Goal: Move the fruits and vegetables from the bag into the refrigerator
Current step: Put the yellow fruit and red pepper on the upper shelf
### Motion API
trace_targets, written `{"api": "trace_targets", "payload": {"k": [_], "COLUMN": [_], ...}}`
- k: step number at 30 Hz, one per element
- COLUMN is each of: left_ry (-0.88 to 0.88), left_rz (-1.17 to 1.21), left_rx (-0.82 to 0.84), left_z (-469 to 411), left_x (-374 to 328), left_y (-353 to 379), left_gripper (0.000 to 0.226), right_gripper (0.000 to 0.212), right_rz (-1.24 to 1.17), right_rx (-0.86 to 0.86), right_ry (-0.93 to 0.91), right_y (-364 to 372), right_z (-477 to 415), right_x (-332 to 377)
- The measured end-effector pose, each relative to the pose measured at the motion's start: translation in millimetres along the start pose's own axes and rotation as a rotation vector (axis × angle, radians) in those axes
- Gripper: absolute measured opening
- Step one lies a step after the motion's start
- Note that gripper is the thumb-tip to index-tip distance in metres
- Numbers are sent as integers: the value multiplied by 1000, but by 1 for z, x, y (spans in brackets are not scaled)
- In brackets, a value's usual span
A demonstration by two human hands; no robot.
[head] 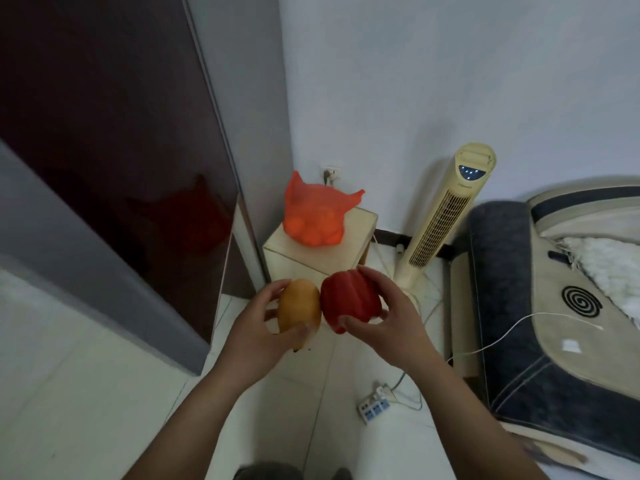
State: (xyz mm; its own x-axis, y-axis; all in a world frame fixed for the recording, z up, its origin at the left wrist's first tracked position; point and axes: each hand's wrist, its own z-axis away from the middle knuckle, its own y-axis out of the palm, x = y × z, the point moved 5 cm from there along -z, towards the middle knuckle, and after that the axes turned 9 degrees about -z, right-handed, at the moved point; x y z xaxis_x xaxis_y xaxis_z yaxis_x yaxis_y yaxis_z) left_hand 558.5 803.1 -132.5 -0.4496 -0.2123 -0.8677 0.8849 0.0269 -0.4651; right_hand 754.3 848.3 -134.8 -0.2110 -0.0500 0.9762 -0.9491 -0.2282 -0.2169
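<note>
Tiled floor (69,393): left hand (256,337) holds one mango (299,304), right hand (391,327) one pepper (349,296).

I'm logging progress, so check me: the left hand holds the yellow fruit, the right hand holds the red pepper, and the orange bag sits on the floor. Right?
One thing is off. The head view shows the orange bag sitting on the pale wooden box, not on the floor. The left hand does hold the yellow fruit and the right hand the red pepper.

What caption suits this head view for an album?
Left hand holds a yellow fruit, right hand a red pepper; beyond, an orange bag sits on a box.
</note>
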Motion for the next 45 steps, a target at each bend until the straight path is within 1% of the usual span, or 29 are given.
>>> {"api": "trace_targets", "payload": {"k": [6,9,11,15,20,26,29,33,35,37,41,45], "left_ry": [-15,-17,-8,12,-44,-161,-200,-225,-221,-213,-196,-139], "left_rz": [14,30,35,27,-3,17,70,80,64,62,22,-13], "left_rx": [-90,-115,-127,-143,-264,-399,-465,-539,-554,-555,-541,-484], "left_z": [71,110,138,196,258,316,329,326,313,291,222,136], "left_x": [31,55,71,106,165,221,244,265,269,274,277,262], "left_y": [-52,-84,-107,-164,-247,-321,-355,-399,-421,-441,-477,-509], "left_gripper": [58,60,63,65,64,64,64,62,60,59,62,61], "right_gripper": [89,89,88,93,76,71,75,88,88,83,73,76], "right_rz": [98,148,115,92,72,68,68,115,119,113,15,-47], "right_rx": [109,139,141,155,212,377,446,523,516,505,465,446], "right_ry": [-99,-161,-142,-74,-70,-136,-179,-134,-108,-105,-99,-68], "right_y": [66,106,135,202,302,413,462,516,535,550,570,582], "right_z": [43,73,96,140,173,186,180,157,138,115,52,-23], "right_x": [27,42,50,67,91,108,115,118,120,123,131,152]}}
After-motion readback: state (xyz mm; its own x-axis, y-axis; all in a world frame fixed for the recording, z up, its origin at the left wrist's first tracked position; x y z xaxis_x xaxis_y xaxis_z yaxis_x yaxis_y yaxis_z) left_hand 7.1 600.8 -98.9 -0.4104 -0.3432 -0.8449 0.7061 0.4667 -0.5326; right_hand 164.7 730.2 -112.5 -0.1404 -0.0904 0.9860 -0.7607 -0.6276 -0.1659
